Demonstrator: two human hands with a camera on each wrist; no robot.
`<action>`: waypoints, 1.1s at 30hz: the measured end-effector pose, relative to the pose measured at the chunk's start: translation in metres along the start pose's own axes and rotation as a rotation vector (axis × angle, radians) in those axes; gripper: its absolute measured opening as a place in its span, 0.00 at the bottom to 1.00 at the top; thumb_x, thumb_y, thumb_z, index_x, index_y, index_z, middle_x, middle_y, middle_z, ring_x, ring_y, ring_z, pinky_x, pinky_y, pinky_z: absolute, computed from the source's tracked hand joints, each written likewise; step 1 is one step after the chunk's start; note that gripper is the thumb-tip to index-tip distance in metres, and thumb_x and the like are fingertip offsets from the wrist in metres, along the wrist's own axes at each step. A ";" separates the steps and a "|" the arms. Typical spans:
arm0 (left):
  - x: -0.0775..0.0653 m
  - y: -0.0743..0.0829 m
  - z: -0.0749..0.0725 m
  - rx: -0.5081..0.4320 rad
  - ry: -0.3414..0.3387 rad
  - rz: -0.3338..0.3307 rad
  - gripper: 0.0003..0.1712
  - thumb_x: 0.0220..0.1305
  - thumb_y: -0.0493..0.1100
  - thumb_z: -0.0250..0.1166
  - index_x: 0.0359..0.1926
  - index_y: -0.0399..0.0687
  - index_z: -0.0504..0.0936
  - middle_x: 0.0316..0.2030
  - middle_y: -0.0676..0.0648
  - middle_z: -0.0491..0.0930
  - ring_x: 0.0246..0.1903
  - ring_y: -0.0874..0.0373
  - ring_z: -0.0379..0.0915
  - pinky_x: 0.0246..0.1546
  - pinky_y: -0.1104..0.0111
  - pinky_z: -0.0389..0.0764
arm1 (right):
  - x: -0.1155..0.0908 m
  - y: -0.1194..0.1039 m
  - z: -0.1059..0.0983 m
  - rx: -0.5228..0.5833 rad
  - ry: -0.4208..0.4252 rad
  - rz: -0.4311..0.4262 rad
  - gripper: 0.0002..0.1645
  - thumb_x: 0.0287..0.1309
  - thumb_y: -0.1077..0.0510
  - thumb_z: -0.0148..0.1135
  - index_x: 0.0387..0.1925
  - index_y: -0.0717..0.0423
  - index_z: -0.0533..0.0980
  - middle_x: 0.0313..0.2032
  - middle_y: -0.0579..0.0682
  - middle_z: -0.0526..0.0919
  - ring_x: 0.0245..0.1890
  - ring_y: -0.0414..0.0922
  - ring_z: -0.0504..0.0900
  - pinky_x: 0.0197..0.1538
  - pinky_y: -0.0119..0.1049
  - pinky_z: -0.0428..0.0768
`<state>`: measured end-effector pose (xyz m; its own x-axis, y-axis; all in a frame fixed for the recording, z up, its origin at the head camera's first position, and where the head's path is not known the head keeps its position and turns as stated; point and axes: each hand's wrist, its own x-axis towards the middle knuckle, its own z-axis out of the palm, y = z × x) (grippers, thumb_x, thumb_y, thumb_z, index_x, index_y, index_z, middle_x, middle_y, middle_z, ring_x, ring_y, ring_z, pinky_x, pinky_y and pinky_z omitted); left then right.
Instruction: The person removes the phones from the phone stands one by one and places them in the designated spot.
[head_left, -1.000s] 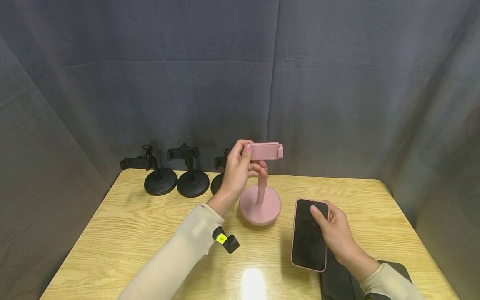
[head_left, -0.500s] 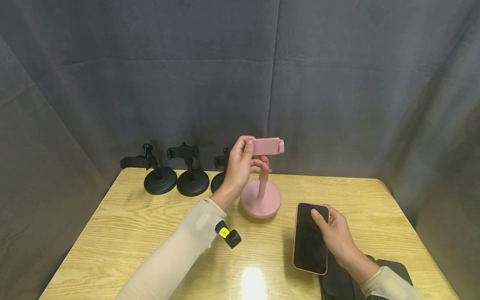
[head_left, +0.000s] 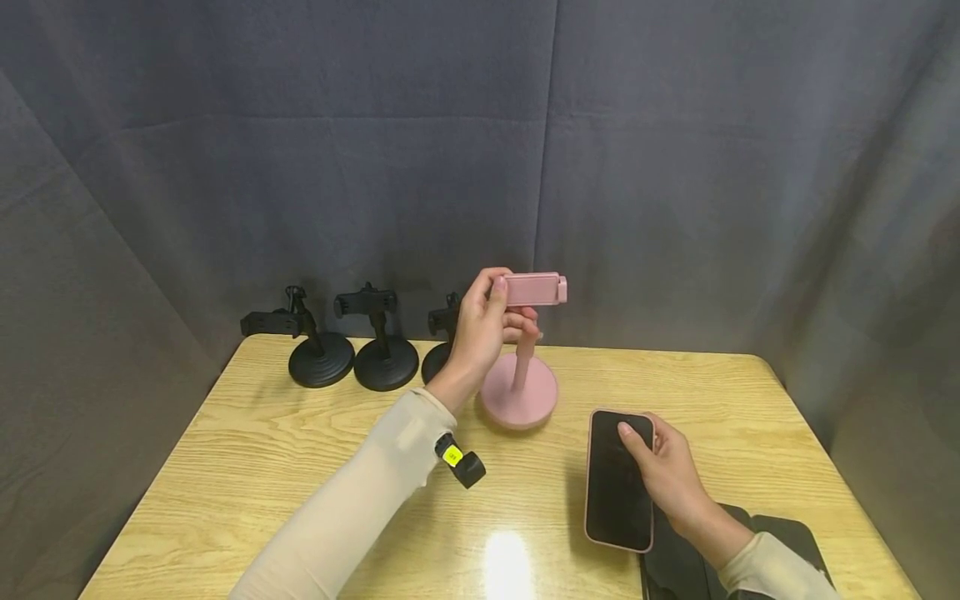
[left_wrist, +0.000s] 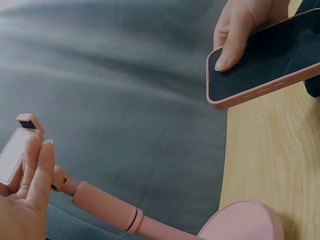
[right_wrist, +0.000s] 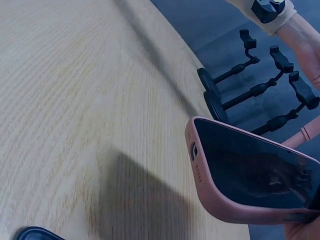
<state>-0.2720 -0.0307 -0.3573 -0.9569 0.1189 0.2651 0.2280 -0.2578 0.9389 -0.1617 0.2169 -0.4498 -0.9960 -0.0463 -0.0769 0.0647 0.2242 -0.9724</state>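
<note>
My left hand [head_left: 482, 323] grips the clamp head of a pink phone stand [head_left: 534, 289], the thumb on its front plate. In the left wrist view the stand's ribbed neck [left_wrist: 107, 205] leads down to its round base [left_wrist: 245, 222]; whether the base touches the table I cannot tell. A smartphone in a pink case [head_left: 619, 483], screen dark and facing up, is held by my right hand [head_left: 671, 475], with the thumb over the screen near its top end. The right wrist view shows the phone [right_wrist: 255, 175] raised above the table, casting a shadow.
Three black phone stands [head_left: 386, 364] stand in a row at the back left of the wooden table [head_left: 300, 467], one partly behind my left hand. Dark flat phone-like slabs [head_left: 675, 558] lie under my right forearm. A grey curtain [head_left: 480, 167] hangs behind.
The pink stand has shifted slightly away from me, my left hand still on its clamp. The phone has come slightly nearer to me in my right hand.
</note>
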 end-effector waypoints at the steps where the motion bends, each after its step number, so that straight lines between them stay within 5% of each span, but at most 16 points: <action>1: 0.001 -0.001 0.000 -0.002 0.000 -0.004 0.17 0.83 0.46 0.40 0.59 0.41 0.67 0.27 0.47 0.78 0.21 0.62 0.81 0.34 0.61 0.90 | 0.000 0.001 0.000 -0.003 0.001 0.005 0.24 0.78 0.49 0.49 0.58 0.67 0.67 0.34 0.37 0.89 0.34 0.39 0.90 0.39 0.37 0.89; 19: 0.011 -0.010 0.008 -0.009 0.010 -0.072 0.17 0.83 0.47 0.40 0.60 0.44 0.66 0.29 0.46 0.79 0.23 0.62 0.81 0.38 0.62 0.90 | -0.001 0.006 -0.001 -0.024 -0.004 0.023 0.25 0.78 0.47 0.49 0.58 0.66 0.67 0.35 0.36 0.88 0.35 0.39 0.90 0.40 0.36 0.89; 33: 0.019 -0.015 0.010 0.004 0.021 -0.106 0.17 0.82 0.47 0.40 0.62 0.45 0.65 0.33 0.40 0.80 0.25 0.62 0.82 0.42 0.62 0.90 | -0.002 0.017 -0.003 -0.029 -0.008 0.064 0.26 0.79 0.50 0.47 0.63 0.66 0.65 0.40 0.46 0.90 0.35 0.40 0.90 0.40 0.36 0.88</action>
<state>-0.2922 -0.0153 -0.3644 -0.9792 0.1252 0.1596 0.1259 -0.2415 0.9622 -0.1588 0.2242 -0.4654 -0.9893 -0.0391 -0.1409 0.1264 0.2553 -0.9586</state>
